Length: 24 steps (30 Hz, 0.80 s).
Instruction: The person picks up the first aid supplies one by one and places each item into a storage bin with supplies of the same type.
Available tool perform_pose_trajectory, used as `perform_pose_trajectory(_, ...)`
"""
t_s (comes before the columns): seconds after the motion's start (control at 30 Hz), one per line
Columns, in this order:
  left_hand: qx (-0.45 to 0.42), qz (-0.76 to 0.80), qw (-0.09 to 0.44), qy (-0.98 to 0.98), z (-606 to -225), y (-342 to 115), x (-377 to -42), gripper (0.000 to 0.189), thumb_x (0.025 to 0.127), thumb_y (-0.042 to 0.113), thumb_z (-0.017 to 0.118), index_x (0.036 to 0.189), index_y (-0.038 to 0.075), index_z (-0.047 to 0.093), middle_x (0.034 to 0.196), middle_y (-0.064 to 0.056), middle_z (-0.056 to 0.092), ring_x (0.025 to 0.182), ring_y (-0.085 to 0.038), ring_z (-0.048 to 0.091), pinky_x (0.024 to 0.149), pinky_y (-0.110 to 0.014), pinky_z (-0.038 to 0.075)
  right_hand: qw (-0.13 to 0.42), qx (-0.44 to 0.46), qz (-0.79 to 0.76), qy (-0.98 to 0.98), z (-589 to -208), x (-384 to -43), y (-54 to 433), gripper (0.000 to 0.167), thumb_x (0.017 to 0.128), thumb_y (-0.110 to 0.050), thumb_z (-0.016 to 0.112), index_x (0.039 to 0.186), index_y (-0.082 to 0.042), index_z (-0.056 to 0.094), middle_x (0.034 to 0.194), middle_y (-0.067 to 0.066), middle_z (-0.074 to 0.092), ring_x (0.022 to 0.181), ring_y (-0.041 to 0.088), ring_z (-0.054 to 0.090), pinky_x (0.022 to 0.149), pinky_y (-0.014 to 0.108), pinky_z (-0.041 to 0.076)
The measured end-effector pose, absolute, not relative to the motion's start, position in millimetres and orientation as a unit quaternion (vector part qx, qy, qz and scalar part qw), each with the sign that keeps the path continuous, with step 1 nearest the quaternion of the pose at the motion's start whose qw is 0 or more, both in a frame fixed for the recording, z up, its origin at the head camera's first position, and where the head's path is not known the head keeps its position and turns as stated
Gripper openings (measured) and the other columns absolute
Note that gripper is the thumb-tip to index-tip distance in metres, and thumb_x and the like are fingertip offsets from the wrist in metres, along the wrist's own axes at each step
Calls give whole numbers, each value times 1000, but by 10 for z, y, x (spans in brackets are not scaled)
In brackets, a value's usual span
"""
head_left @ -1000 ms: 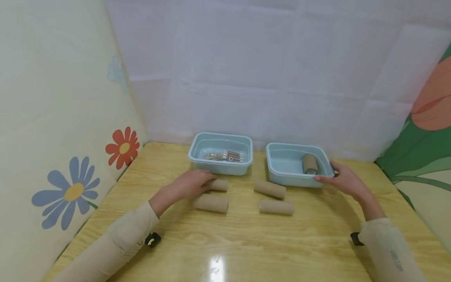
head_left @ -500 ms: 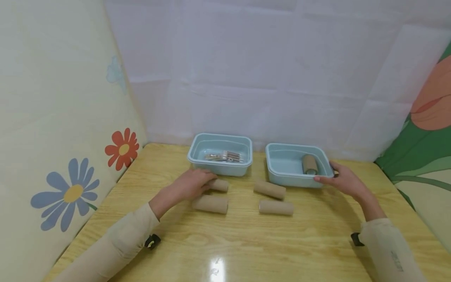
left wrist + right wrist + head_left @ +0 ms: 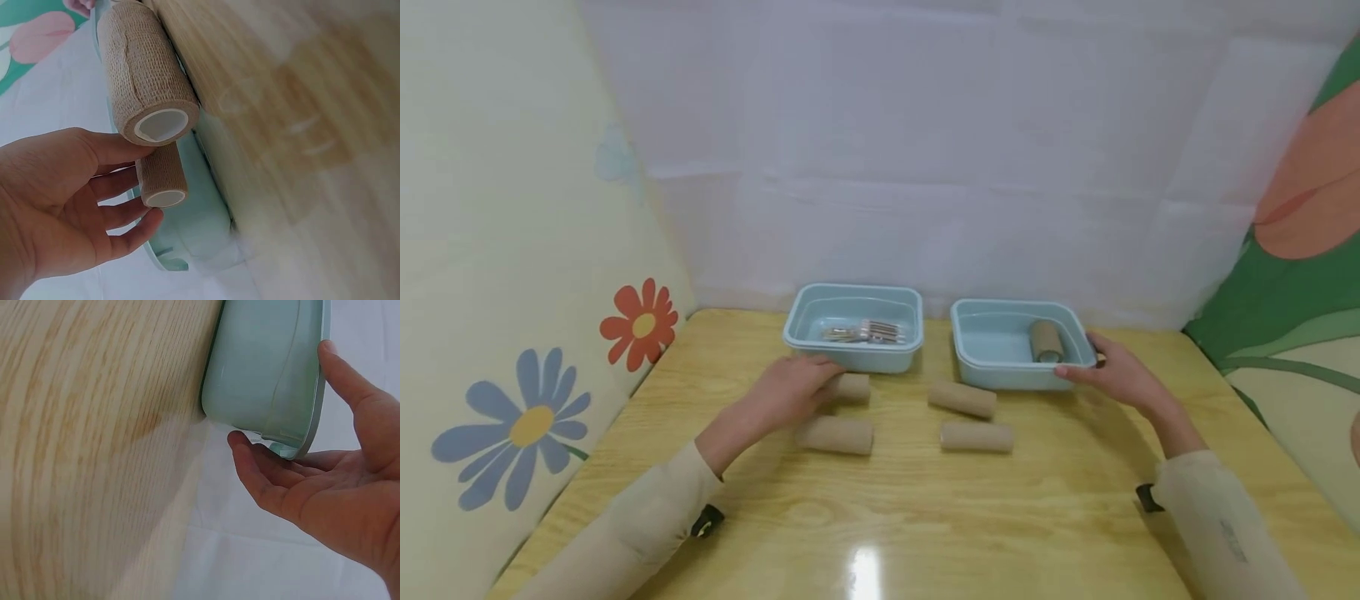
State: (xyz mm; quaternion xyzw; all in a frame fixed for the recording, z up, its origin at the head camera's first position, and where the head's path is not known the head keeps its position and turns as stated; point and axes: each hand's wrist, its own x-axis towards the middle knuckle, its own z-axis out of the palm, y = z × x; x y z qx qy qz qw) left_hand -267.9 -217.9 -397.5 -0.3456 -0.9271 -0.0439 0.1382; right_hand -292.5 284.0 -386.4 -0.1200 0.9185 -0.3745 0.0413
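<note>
Left of centre, the left hand (image 3: 784, 393) pinches the rear roll (image 3: 854, 387) so near the front roll (image 3: 841, 435) that it could bump that one away, while the right hand (image 3: 1118, 375) grips a box (image 3: 1011, 378).

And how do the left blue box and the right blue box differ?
The left blue box holds a cluster of slim items, while the right blue box holds one brown roll. The right hand grips the right blue box by its end; no hand grips the left blue box. Both have rounded corners and stand on the wooden table.
</note>
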Motion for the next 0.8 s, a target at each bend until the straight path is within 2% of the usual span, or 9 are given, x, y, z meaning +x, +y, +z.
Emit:
perform_pose_trajectory(0.37,-340,-53,139,-928,-3874,-2193,-2606,25,93,8,74,117,7,71,112,-8,70,101,-30,66,71,-50,54,27,-106,-378,919,-3885,-2984,2779,95,90,-49,76,156,2,31,141,26,50,114,39,55,84,47,52)
perform_pose_trajectory(0.63,-378,-43,171,-909,-3882,-2003,-2588,27,90,6,77,117,5,71,112,-8,70,106,-29,65,90,-51,51,15,-101,-381,919,-3905,-2967,2806,92,91,-45,77,154,4,33,139,28,52,112,38,56,82,45,52)
perform_pose_trajectory(0.8,-380,-49,172,-908,-3855,-1881,-2538,28,94,8,73,122,6,70,117,-8,69,110,-30,63,91,-50,50,14,-93,-381,920,-3921,-2971,2806,92,90,-46,77,154,4,34,138,28,53,112,38,56,82,45,51)
